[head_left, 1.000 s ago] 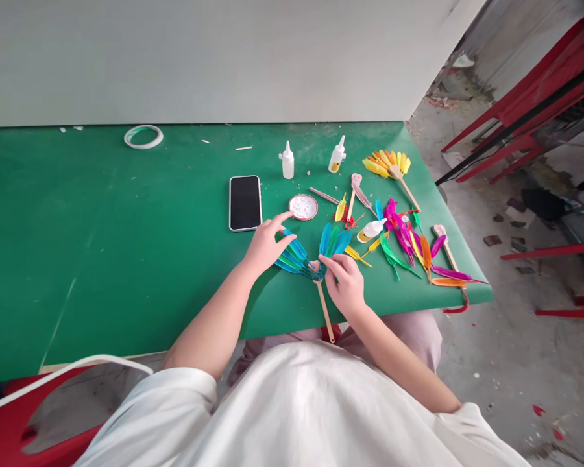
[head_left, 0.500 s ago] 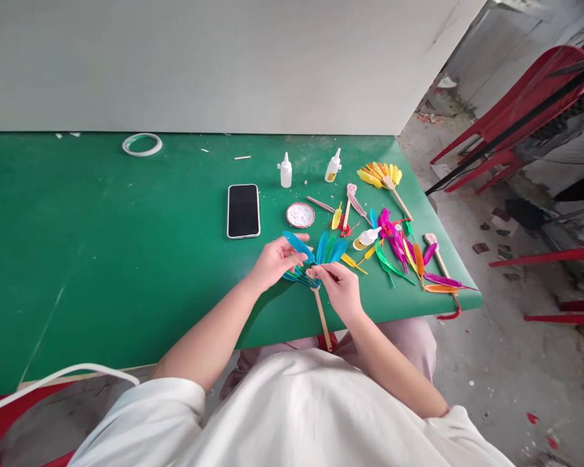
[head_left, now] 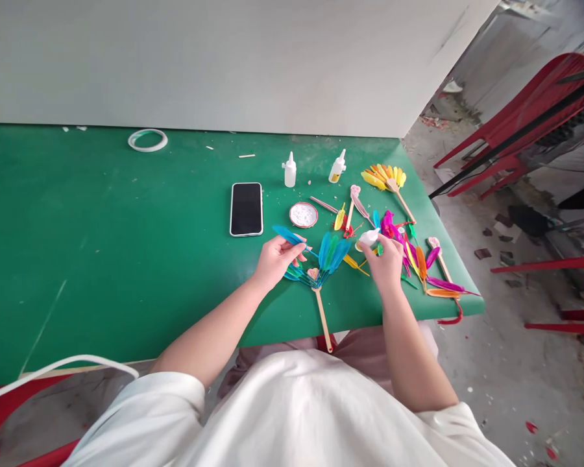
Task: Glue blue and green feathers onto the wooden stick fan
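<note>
My left hand (head_left: pixel 278 261) is closed on a blue feather (head_left: pixel 286 233), held by its quill above the left side of a feather fan. The fan has blue and green feathers (head_left: pixel 331 251) and a pale wooden handle (head_left: pixel 322 318) that reaches past the table's front edge. Its left feathers are partly hidden under my left hand. To the right, my right hand (head_left: pixel 387 263) has its fingers closed round a small white glue bottle (head_left: pixel 368 239), which lies tilted among loose feathers.
Loose magenta feathers (head_left: pixel 388 225) and orange feathers (head_left: pixel 421 261) lie at right, near a finished-looking yellow fan (head_left: pixel 392 183). Farther back are two upright bottles (head_left: pixel 290 172), a round dish (head_left: pixel 303 215), a phone (head_left: pixel 246 209) and a tape roll (head_left: pixel 147 140).
My right hand has left the fan's middle and moved right onto the glue bottle. The left hand still holds the blue feather, now turned and slightly farther left.
</note>
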Demonstrator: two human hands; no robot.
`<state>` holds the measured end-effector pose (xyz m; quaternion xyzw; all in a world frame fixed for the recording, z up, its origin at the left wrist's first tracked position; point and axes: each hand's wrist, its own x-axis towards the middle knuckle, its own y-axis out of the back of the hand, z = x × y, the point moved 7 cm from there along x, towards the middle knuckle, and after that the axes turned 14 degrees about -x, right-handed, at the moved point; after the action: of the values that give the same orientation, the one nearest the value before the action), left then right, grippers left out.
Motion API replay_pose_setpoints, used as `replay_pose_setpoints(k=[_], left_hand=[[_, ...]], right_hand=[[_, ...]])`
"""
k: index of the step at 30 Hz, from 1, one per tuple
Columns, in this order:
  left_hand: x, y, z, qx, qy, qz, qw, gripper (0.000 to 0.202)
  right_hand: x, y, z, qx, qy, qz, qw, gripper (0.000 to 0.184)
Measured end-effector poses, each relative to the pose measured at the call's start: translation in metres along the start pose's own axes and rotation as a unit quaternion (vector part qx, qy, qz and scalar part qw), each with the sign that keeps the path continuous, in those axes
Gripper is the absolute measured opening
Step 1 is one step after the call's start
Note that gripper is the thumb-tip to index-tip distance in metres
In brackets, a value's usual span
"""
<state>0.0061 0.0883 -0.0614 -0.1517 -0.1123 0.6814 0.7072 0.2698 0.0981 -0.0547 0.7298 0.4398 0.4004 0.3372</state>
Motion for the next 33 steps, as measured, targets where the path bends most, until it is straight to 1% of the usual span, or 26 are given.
replay_pose_setpoints(k=[1,3,5,6,7,8,9,10,12,14,17,20,23,25,27,29,33], left_hand=[[-0.001,0.000,0.002,0.017,-0.013,0.001,1.000,0.028],[-0.005,-0.001,0.009,0.075,-0.063,-0.007,0.995,0.024],[-0.012,-0.006,0.020,0.151,-0.150,-0.034,0.977,0.018],[-0.017,-0.010,0.025,0.185,-0.199,-0.054,0.961,0.015],[-0.022,-0.014,0.029,0.214,-0.244,-0.076,0.943,0.014],[-0.026,-0.018,0.031,0.239,-0.277,-0.100,0.925,0.015],[-0.030,-0.021,0.032,0.259,-0.300,-0.121,0.910,0.018],[-0.033,-0.023,0.032,0.272,-0.315,-0.139,0.898,0.021],[-0.037,-0.025,0.031,0.290,-0.336,-0.164,0.881,0.024],[-0.040,-0.026,0.031,0.300,-0.353,-0.177,0.869,0.025],[-0.041,-0.028,0.029,0.322,-0.364,-0.193,0.852,0.026],[-0.042,-0.030,0.025,0.343,-0.378,-0.205,0.835,0.026],[-0.044,-0.030,0.025,0.352,-0.404,-0.204,0.820,0.028],[-0.045,-0.030,0.026,0.357,-0.413,-0.202,0.813,0.029],[-0.045,-0.029,0.026,0.362,-0.420,-0.199,0.808,0.029],[-0.046,-0.030,0.026,0.368,-0.424,-0.199,0.803,0.029],[-0.048,-0.031,0.023,0.380,-0.425,-0.198,0.797,0.028]], right_hand=[[0.002,-0.002,-0.001,0.031,-0.010,-0.012,0.999,0.037],[0.003,-0.004,-0.003,0.147,-0.031,-0.038,0.988,0.035],[0.000,-0.006,-0.010,0.273,-0.037,-0.089,0.957,0.036],[-0.001,-0.007,-0.015,0.308,-0.035,-0.123,0.943,0.038],[-0.003,-0.007,-0.019,0.316,-0.031,-0.157,0.935,0.039],[-0.005,-0.007,-0.023,0.303,-0.026,-0.186,0.934,0.041],[-0.006,-0.005,-0.026,0.283,-0.025,-0.202,0.937,0.042],[-0.006,-0.003,-0.029,0.266,-0.025,-0.206,0.941,0.042],[-0.004,0.003,-0.034,0.266,-0.031,-0.195,0.944,0.040],[-0.002,0.005,-0.042,0.313,-0.043,-0.187,0.930,0.035],[0.002,-0.002,-0.058,0.396,-0.054,-0.205,0.893,0.031],[0.010,-0.014,-0.077,0.463,-0.043,-0.235,0.854,0.031],[0.018,-0.022,-0.088,0.512,-0.040,-0.217,0.830,0.023],[0.019,-0.027,-0.091,0.536,-0.047,-0.215,0.815,0.019],[0.016,-0.030,-0.092,0.556,-0.054,-0.234,0.795,0.016],[0.012,-0.030,-0.089,0.569,-0.062,-0.242,0.783,0.015],[0.009,-0.022,-0.085,0.575,-0.050,-0.223,0.785,0.015]])
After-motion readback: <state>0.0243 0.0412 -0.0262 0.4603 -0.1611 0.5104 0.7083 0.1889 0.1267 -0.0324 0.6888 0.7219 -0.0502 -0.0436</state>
